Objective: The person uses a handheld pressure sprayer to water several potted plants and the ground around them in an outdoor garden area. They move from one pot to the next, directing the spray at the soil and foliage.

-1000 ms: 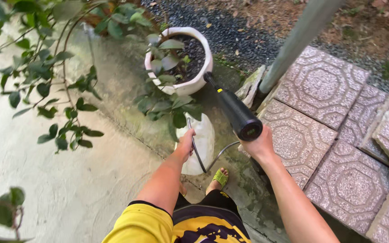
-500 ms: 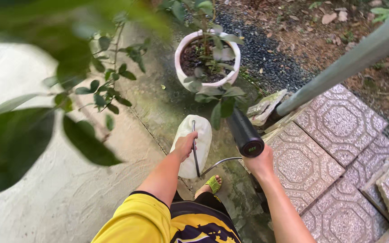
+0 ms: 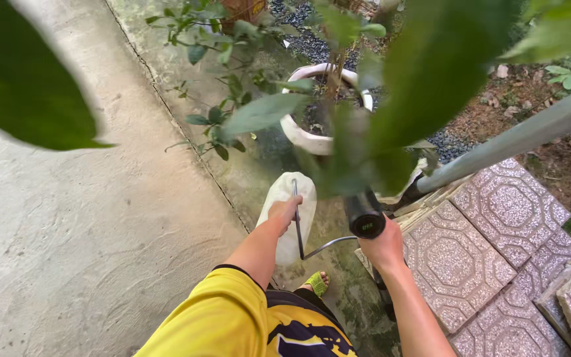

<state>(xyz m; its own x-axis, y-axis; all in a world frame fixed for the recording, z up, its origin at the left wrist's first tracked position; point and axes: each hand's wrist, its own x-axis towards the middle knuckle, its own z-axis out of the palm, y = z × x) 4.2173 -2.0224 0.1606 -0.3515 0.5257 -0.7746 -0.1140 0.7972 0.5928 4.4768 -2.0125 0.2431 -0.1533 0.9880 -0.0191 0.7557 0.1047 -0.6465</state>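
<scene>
While big blurred leaves (image 3: 21,79) hang close at the left over bare concrete ground (image 3: 87,231), the person in the yellow shirt (image 3: 226,317) stands on the mossy strip beside it. Their left hand (image 3: 284,211) has its fingers curled around a thin metal rod (image 3: 297,221), against a pale sack-like object (image 3: 289,225) lying on the ground just below the white plant pot (image 3: 312,135). A thin hose (image 3: 328,246) bends from there toward the right hand (image 3: 383,248), whose fingers are wrapped around a black cylindrical handle (image 3: 363,215) pointing toward the pot. Patterned paving tiles (image 3: 484,264) and a grey sloping pole (image 3: 517,135) lie to the right.
</scene>
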